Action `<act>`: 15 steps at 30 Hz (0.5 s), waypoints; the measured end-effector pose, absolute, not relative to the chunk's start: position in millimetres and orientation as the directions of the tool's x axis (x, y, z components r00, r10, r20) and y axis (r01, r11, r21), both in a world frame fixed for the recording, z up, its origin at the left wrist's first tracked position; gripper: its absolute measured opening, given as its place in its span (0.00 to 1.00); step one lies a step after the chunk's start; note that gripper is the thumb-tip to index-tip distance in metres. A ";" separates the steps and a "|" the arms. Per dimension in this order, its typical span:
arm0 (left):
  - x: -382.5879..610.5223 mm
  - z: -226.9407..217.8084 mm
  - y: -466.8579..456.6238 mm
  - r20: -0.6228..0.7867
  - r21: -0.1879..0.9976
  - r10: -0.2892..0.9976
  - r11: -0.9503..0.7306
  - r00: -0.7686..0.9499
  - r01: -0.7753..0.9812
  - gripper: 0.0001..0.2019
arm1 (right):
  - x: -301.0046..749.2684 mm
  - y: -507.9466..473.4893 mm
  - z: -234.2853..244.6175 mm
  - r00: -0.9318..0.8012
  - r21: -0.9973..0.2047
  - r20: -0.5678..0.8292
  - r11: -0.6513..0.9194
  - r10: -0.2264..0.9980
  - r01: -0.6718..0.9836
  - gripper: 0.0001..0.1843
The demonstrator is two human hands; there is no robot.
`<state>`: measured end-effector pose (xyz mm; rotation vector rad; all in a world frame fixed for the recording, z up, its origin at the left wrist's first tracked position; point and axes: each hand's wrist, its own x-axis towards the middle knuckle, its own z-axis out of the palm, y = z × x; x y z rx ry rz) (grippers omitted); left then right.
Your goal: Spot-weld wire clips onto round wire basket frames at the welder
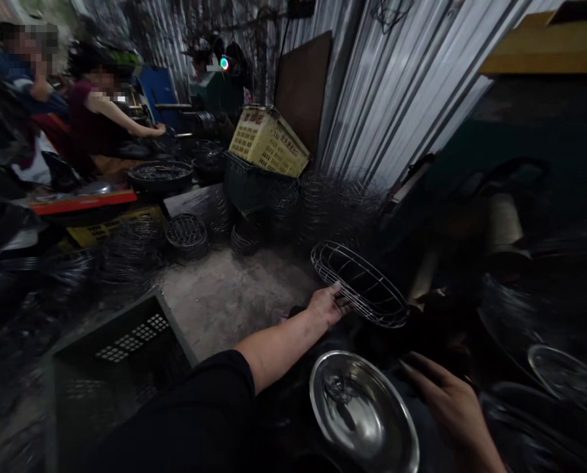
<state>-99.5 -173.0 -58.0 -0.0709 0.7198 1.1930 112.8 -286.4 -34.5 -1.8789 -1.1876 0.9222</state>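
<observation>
My left hand [329, 306] is closed on the near rim of a round wire basket [372, 289], its thumb on top and fingers beneath. The basket is held tilted above the floor. Closer to me sits a shiny metal bowl [372, 420] with a few small dark pieces inside. Just right of the bowl is my right hand [444, 394], its fingers stretched out and holding nothing that I can see. It looks slightly blurred.
A dark green crate [121, 368] stands at my left. Stacked wire baskets [188, 233] line the floor ahead, near a yellow crate [268, 141]. Two people [104, 118] sit at the far left. Dark machinery [510, 197] fills the right, beside a corrugated wall [402, 85].
</observation>
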 end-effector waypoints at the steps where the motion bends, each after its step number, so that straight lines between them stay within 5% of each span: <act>1: -98.9 -56.9 -174.8 -0.551 0.329 0.815 0.407 0.177 -0.852 0.05 | 114.8 -286.5 -33.1 0.343 -0.858 -0.144 -0.290 0.928 0.425 0.29; 15: -31.3 -85.5 -146.3 -0.519 0.526 0.797 0.584 0.310 -0.619 0.09 | 161.2 -236.0 -29.6 0.405 -0.911 0.171 -0.012 0.898 0.412 0.19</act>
